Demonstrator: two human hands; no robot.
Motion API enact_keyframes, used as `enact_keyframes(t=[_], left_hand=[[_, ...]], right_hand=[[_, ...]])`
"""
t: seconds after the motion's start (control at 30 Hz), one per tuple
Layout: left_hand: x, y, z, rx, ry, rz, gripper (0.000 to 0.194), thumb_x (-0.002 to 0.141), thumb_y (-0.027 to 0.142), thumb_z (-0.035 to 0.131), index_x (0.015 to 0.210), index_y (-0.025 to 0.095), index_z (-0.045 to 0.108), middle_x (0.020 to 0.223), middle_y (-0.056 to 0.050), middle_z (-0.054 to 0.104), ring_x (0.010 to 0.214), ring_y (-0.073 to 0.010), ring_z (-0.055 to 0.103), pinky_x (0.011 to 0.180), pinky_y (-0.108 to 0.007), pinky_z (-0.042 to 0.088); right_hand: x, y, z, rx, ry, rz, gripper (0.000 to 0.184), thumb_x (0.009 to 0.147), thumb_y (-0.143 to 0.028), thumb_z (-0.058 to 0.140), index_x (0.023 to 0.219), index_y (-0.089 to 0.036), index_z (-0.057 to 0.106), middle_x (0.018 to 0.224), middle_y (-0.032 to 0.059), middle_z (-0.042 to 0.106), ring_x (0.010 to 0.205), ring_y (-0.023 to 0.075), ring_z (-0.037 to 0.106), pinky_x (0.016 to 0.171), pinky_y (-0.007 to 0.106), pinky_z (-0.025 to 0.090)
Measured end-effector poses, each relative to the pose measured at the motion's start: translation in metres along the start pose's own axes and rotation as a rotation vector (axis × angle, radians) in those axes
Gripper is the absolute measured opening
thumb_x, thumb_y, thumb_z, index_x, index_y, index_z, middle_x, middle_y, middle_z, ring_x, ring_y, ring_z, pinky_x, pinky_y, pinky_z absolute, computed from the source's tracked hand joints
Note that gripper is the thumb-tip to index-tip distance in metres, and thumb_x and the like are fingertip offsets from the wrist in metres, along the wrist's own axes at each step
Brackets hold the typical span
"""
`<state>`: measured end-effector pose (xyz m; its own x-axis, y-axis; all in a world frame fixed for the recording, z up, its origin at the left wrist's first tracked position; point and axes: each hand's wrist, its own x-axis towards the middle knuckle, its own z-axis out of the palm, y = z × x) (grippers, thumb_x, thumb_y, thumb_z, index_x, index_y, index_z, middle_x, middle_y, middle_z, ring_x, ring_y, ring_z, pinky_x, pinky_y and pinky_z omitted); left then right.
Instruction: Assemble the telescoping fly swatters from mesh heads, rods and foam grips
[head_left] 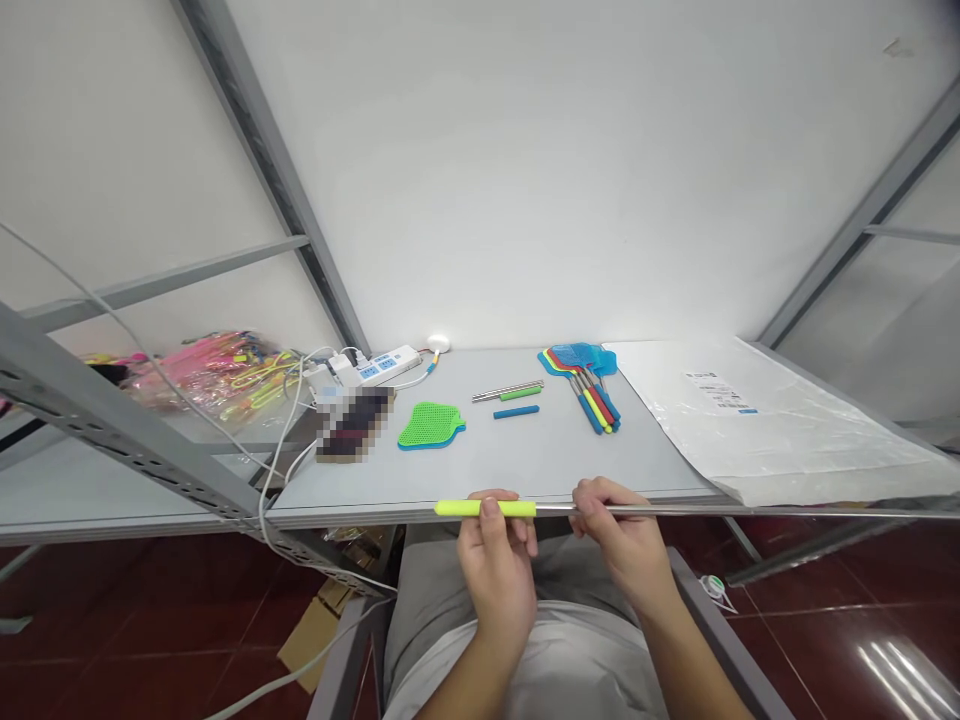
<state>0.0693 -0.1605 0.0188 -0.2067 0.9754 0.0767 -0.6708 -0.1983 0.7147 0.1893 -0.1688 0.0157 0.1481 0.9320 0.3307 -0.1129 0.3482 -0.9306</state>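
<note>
Just in front of the table edge, my left hand (501, 575) is closed around a bright yellow handle (450, 508). A thin metal rod (553, 507) runs right from that handle, and my right hand (630, 550) pinches it between thumb and fingers. On the table lies a green fly swatter head (431, 424) with a blue one partly hidden beneath it. Beside it are thin metal rods (491, 392), a green handle (520, 393) and a blue handle (516, 411). Farther right, several fly swatters (592, 385) with coloured handles lie in a bunch.
A white plastic bag (765, 420) with a label covers the table's right side. Back left are a power strip (388, 366) with plugs and a pixelated dark object (356, 425). Colourful items in clear wrapping (214, 380) lie beyond the grey metal post (142, 420); white cables hang nearby.
</note>
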Motion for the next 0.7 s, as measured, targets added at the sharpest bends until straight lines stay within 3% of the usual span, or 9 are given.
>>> enact_keyframes(t=[0.17,0.33,0.47,0.57,0.7], left_hand=[[0.006,0.007,-0.003,0.029,0.036,0.036,0.032,0.091,0.049,0.058,0.086,0.017,0.061,0.056,0.005,0.047,0.046,-0.0064,0.045,0.045,-0.017,0.038],[0.027,0.028,-0.009,0.013,0.145,0.149,0.032,0.093,0.047,0.055,0.082,0.018,0.060,0.058,0.005,0.044,0.044,-0.0061,0.043,0.045,-0.018,0.036],[0.047,0.046,-0.017,-0.016,0.222,0.245,0.031,0.093,0.045,0.055,0.081,0.017,0.059,0.058,0.006,0.042,0.045,-0.0066,0.042,0.046,-0.019,0.036],[0.058,0.055,-0.023,-0.019,0.237,0.298,0.030,0.094,0.044,0.054,0.081,0.017,0.059,0.057,0.006,0.042,0.043,-0.0070,0.040,0.050,-0.021,0.039],[0.063,0.060,-0.029,-0.031,0.232,0.323,0.030,0.095,0.044,0.052,0.080,0.018,0.058,0.058,0.007,0.040,0.044,-0.0073,0.040,0.054,-0.023,0.043]], right_hand=[[0.002,0.004,-0.010,0.048,-0.008,0.022,0.034,0.088,-0.047,0.062,0.068,-0.019,0.059,0.056,-0.0045,0.040,0.053,0.0112,0.038,0.053,0.028,0.032],[0.010,-0.011,-0.029,0.213,0.186,0.014,0.041,0.093,-0.050,0.051,0.067,-0.020,0.059,0.052,-0.0055,0.033,0.049,0.0110,0.035,0.051,0.027,0.034],[0.016,-0.019,-0.041,0.214,0.340,0.002,0.041,0.091,-0.043,0.057,0.058,-0.020,0.052,0.051,-0.0059,0.029,0.049,0.0105,0.033,0.050,0.027,0.034],[0.017,-0.018,-0.045,0.170,0.332,0.037,0.044,0.088,-0.039,0.064,0.053,-0.020,0.046,0.050,-0.0059,0.030,0.048,0.0100,0.033,0.049,0.026,0.035],[0.017,-0.016,-0.045,0.243,0.287,0.027,0.044,0.092,-0.046,0.055,0.057,-0.019,0.053,0.049,-0.0060,0.031,0.046,0.0091,0.033,0.049,0.026,0.035]])
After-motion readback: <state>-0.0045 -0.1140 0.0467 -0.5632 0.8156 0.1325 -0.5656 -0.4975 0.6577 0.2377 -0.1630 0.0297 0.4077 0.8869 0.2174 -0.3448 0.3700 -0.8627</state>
